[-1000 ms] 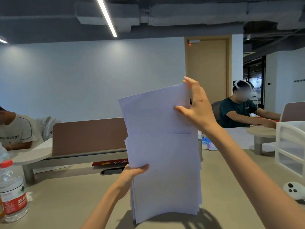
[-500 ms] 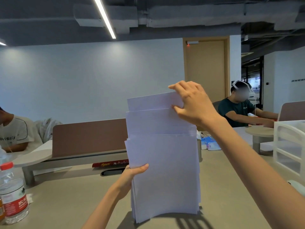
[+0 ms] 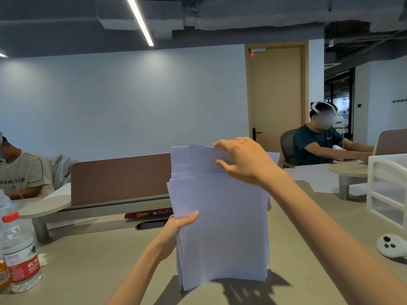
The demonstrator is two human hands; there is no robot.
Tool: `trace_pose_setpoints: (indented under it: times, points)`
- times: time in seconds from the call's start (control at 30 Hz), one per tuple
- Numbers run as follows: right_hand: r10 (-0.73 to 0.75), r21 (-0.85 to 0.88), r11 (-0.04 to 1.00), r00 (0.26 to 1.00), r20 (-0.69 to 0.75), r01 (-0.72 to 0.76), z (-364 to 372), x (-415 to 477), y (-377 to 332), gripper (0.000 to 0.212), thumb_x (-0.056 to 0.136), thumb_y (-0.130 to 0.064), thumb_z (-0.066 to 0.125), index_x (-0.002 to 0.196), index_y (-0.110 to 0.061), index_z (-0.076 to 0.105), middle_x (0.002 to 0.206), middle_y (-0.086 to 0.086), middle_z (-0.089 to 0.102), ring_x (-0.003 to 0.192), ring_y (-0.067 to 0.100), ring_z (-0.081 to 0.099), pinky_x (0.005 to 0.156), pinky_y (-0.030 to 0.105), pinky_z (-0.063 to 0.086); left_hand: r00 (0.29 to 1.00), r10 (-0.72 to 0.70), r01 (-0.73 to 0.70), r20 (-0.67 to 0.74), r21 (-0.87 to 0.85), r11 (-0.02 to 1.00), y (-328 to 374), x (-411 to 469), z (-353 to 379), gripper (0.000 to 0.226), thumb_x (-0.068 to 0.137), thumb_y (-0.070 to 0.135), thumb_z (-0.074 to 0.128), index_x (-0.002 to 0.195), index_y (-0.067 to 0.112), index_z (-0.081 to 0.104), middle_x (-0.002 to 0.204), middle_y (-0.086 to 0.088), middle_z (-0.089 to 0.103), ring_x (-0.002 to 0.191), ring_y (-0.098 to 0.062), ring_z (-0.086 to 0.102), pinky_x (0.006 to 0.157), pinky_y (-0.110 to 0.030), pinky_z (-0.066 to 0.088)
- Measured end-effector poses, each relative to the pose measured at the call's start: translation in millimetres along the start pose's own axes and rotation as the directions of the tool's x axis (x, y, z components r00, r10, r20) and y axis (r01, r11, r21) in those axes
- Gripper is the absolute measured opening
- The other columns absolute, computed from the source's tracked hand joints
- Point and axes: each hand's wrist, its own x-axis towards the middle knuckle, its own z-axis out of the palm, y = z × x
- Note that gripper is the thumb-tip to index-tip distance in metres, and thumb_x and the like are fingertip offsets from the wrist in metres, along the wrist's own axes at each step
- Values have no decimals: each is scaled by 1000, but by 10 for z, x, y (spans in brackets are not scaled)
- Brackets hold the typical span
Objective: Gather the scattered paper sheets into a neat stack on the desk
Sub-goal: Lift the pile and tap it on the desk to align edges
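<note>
A stack of white paper sheets [image 3: 222, 230] stands upright on its bottom edge on the beige desk [image 3: 88, 260], in the middle of the view. My left hand [image 3: 179, 225] grips the stack's left edge, thumb on the front. My right hand [image 3: 244, 160] rests over the top edge, fingers curled on a few sheets that still stick up above the front ones. The tops of the sheets are uneven; the bottom edges fan slightly.
A water bottle with a red cap [image 3: 18, 252] stands at the near left. A white drawer unit [image 3: 387, 190] and a white controller [image 3: 391, 245] are at the right. A brown divider panel [image 3: 121, 179] runs behind the stack. Two people sit at other desks.
My right hand has come down with the raised sheets, pushing them lower into the stack. The stack is now shorter at the top. My left hand has stayed on the left edge.
</note>
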Motion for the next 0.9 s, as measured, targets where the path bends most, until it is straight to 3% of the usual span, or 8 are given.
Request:
trace_pose_setpoints:
  times: [0.17,0.27,0.33,0.4,0.47,0.77,0.9]
  points:
    - [-41,0,999,999,18,41,189,-47,-62,48,91,-32,53,138,-21,50,142,-3,52,130,17,47,114,29,18,1000,7,-7,-10,2,1000,-4,4,-12,56,77,42,74,127,20,60,118,-4,71,111,-24,67,102,-49,48]
    - [40,42,998,998,-55,-38,252,-17,-64,64,91,-29,53,150,-16,31,145,0,48,135,16,41,121,34,11,1000,1,-1,-16,-8,1000,-15,6,-34,56,77,38,75,127,19,60,119,-5,70,112,-25,67,103,-49,48]
    - [57,65,996,996,63,-61,313,2,-50,67,93,-35,52,151,-16,26,149,0,44,139,16,37,121,36,6,1000,5,-6,-22,-11,1000,-16,12,-40,56,76,37,76,127,18,61,119,-5,70,112,-25,66,104,-49,47]
    - [52,117,991,990,130,-67,371,0,-46,62,92,-36,53,148,-18,34,147,-1,47,137,15,39,121,35,6,999,6,-7,-36,-22,1000,-22,23,-47,58,74,36,77,127,18,60,118,-5,71,111,-25,67,103,-49,48]
    - [57,139,988,997,59,-64,403,-10,-55,56,92,-33,53,145,-20,39,144,-2,50,134,14,42,121,35,8,1000,5,-6,-19,-10,1000,-21,23,-46,58,75,38,75,128,19,58,118,-6,70,111,-25,67,102,-49,49]
    - [-87,98,992,995,56,81,492,-69,-193,57,88,-28,56,143,-29,43,140,-7,52,131,12,44,121,33,8,1000,21,-20,15,-14,1000,-2,2,-39,55,79,36,72,130,19,58,120,-7,70,112,-26,66,102,-48,49]
    - [-141,143,981,988,55,132,511,-42,-182,58,86,-27,59,142,-32,45,150,-9,43,136,11,39,121,34,4,1000,24,-24,5,-11,1000,2,-9,-41,52,82,36,70,130,20,57,119,-5,71,111,-25,67,100,-46,50]
